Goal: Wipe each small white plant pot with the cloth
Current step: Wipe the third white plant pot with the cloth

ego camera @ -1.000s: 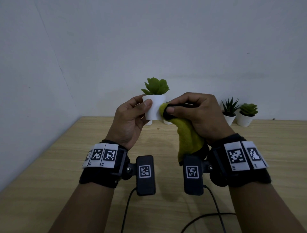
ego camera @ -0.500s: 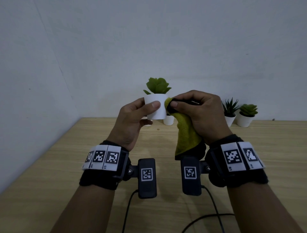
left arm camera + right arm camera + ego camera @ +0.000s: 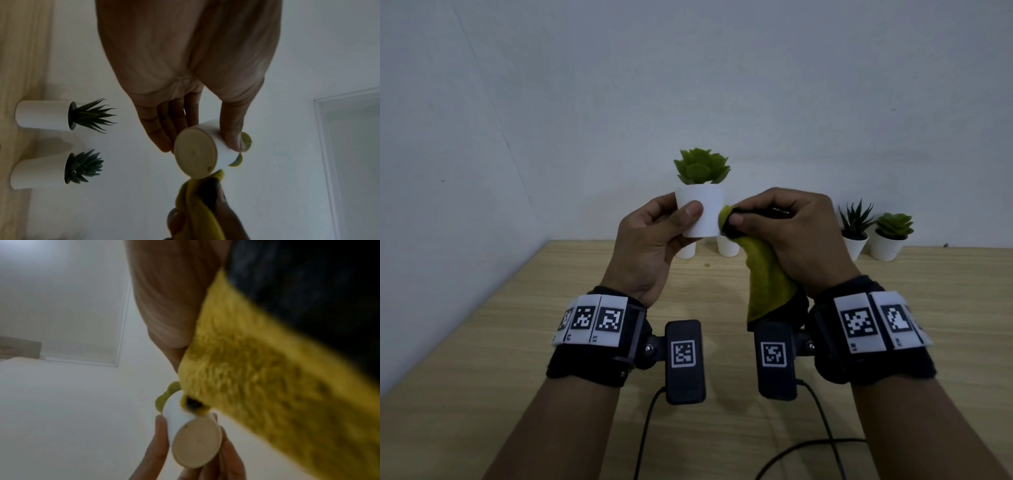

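Five white plant pots [image 3: 702,212]; one cloth [image 3: 767,274]; two hands [image 3: 650,246].

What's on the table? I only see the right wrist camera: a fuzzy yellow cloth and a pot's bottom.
Observer: Four more small white pots stand on the wooden table: two behind the held pot, two further right.
Operator: What grows in the held one?
Observer: A round green succulent.
Operator: Are all the plants like that?
Observer: No, one right-hand pot has a spiky plant.
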Demonstrator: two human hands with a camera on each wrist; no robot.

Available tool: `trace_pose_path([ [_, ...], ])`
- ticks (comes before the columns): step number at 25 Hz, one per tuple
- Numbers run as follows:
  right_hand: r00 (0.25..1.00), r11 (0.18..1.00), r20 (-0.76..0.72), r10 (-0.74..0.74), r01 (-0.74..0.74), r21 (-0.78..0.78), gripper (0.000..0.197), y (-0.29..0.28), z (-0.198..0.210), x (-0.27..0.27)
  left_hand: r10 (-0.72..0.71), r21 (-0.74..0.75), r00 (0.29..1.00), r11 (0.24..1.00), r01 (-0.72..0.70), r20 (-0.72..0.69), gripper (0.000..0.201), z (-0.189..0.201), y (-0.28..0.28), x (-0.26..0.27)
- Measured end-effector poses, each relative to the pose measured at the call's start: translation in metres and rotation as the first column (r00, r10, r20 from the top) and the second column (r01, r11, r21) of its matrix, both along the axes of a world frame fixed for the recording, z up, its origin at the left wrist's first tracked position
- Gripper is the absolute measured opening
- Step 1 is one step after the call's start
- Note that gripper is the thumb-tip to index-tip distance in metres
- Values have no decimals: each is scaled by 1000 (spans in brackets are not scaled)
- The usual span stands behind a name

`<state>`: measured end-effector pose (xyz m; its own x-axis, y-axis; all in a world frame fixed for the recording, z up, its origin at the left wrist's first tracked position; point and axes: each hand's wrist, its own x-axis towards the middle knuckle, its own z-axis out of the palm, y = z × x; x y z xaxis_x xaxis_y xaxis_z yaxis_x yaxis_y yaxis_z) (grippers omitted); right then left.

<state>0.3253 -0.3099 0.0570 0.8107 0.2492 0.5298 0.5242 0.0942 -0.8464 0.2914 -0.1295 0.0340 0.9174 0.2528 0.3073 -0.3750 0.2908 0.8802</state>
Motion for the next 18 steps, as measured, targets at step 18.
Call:
trace_pose_path([
  [18, 999, 998, -16, 52, -52, 18, 12, -3, 2, -2, -42, -13, 999, 999, 42, 10, 37, -3, 0, 2],
])
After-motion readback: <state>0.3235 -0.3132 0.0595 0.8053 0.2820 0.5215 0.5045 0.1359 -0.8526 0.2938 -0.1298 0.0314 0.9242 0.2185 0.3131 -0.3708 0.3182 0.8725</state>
